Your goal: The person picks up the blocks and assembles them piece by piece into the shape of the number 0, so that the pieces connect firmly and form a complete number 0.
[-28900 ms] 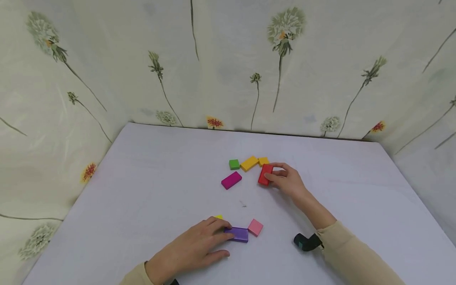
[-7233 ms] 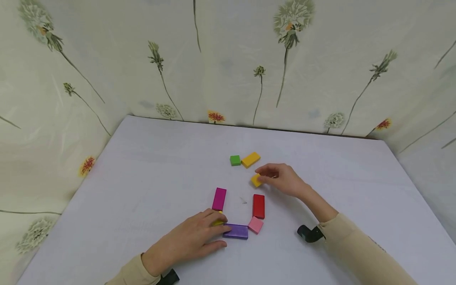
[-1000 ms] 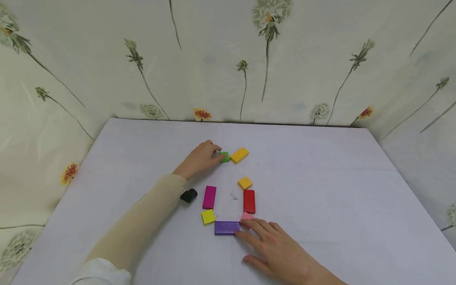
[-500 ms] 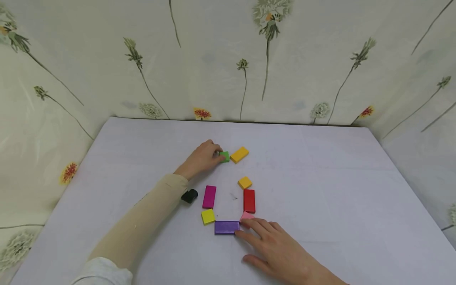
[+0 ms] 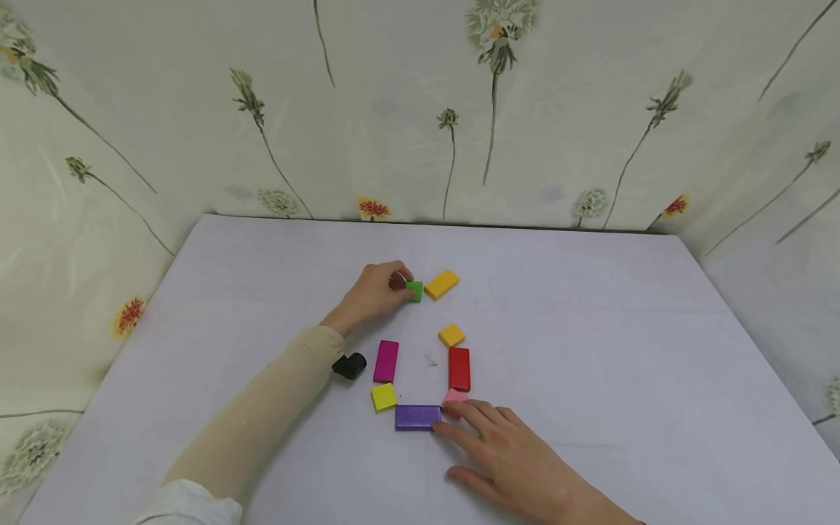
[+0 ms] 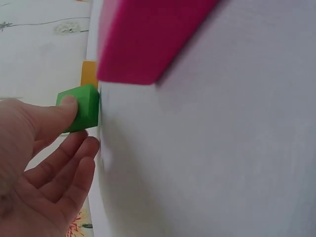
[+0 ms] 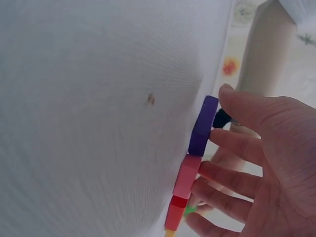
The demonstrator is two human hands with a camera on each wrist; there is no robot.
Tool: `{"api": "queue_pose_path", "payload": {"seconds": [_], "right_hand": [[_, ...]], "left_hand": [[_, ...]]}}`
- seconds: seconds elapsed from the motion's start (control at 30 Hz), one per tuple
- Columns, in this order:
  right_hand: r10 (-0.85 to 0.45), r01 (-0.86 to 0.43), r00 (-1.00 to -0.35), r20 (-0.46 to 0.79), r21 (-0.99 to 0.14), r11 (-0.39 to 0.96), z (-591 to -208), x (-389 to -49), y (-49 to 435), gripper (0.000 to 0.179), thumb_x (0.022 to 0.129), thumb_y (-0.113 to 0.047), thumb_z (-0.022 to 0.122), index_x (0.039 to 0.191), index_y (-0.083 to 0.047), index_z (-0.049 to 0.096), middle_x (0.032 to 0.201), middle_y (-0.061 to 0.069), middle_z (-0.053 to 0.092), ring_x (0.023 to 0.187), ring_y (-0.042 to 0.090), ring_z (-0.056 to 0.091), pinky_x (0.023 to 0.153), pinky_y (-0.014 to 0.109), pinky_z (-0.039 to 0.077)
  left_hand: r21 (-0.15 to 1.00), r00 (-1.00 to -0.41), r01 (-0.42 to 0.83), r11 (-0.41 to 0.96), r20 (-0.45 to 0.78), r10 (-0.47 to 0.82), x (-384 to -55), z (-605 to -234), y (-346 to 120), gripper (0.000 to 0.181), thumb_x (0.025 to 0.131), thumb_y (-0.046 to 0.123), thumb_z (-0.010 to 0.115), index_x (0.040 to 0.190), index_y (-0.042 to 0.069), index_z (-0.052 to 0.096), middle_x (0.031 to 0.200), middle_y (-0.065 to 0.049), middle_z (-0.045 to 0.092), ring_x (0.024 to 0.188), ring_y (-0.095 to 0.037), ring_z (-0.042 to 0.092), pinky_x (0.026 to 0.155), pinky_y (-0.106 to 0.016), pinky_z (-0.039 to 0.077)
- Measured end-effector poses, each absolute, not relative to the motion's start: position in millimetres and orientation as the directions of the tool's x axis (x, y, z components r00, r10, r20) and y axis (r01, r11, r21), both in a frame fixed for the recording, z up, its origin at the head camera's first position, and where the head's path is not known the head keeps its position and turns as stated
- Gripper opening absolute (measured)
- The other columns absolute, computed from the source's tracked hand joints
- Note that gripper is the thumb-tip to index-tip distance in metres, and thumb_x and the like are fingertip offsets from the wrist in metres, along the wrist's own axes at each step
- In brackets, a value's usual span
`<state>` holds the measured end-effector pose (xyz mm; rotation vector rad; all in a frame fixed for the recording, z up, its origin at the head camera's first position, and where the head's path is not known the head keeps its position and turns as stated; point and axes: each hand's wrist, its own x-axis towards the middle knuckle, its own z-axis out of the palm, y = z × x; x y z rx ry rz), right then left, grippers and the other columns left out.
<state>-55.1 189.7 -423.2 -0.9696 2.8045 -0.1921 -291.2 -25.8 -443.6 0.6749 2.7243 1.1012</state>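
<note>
My left hand pinches a small green block between thumb and fingers near the back of the table. Just right of it lies an orange rectangular block. My right hand rests with spread fingers, their tips at the purple block and the pink block. A red block runs back from the pink one, with a small orange block at its far end. On the left side, a yellow block sits at the purple block's corner, and a magenta block extends behind it.
A black wrist camera hangs under the left sleeve, close left of the magenta block. White cloth covers the table. A curtain printed with dandelions stands behind its far edge and at both sides.
Over the last second my left hand has tightened on the green block and tilted it slightly toward me. Earlier, the magenta, red and small orange blocks were moved nearer. The right hand stays put.
</note>
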Motion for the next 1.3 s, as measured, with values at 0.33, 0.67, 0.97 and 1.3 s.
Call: {"api": "queue_pose_path", "payload": {"seconds": [0.33, 0.67, 0.97, 1.3], "right_hand": [[-0.634, -0.619, -0.769, -0.076, -0.159, 0.769, -425.8, -55.4, 191.4, 0.055, 0.095, -0.056, 0.054, 0.139, -0.025, 0.053, 0.145, 0.0, 0.044, 0.127, 0.021, 0.045, 0.098, 0.045, 0.044], [-0.636, -0.621, -0.77, -0.06, -0.163, 0.767, -425.1, -55.9, 190.5, 0.054, 0.094, -0.055, 0.057, 0.138, -0.025, 0.054, 0.145, 0.0, 0.044, 0.127, 0.021, 0.045, 0.097, 0.045, 0.044], [-0.627, -0.609, -0.774, -0.09, -0.17, 0.775, -425.4, -55.8, 189.5, 0.055, 0.094, -0.056, 0.055, 0.139, -0.025, 0.053, 0.147, 0.0, 0.042, 0.127, 0.021, 0.045, 0.098, 0.046, 0.043], [-0.628, -0.61, -0.773, -0.094, -0.163, 0.775, -425.3, -55.9, 188.7, 0.055, 0.095, -0.056, 0.054, 0.14, -0.025, 0.052, 0.146, 0.0, 0.042, 0.125, 0.021, 0.046, 0.097, 0.047, 0.044]], "left_hand": [[0.817, -0.911, 0.233, 0.528, -0.006, 0.411, -288.4, -435.3, -48.0, 0.024, 0.091, 0.021, 0.071, 0.111, 0.01, 0.068, 0.1, -0.005, 0.064, 0.091, -0.021, 0.062, 0.072, -0.031, 0.053], [0.816, -0.849, 0.273, 0.509, -0.044, 0.526, -273.2, -429.4, -66.5, 0.025, 0.09, 0.019, 0.072, 0.112, 0.007, 0.07, 0.1, -0.004, 0.067, 0.093, -0.02, 0.061, 0.083, -0.032, 0.051], [0.818, -0.797, 0.27, 0.509, -0.107, 0.595, -266.3, -433.4, -70.8, 0.026, 0.089, 0.016, 0.073, 0.113, 0.004, 0.07, 0.101, -0.004, 0.069, 0.095, -0.018, 0.064, 0.088, -0.032, 0.051], [0.808, -0.799, 0.279, 0.519, -0.104, 0.592, -265.9, -440.9, -65.9, 0.024, 0.089, 0.015, 0.073, 0.111, 0.005, 0.07, 0.098, -0.004, 0.07, 0.092, -0.018, 0.065, 0.087, -0.03, 0.052]]}}
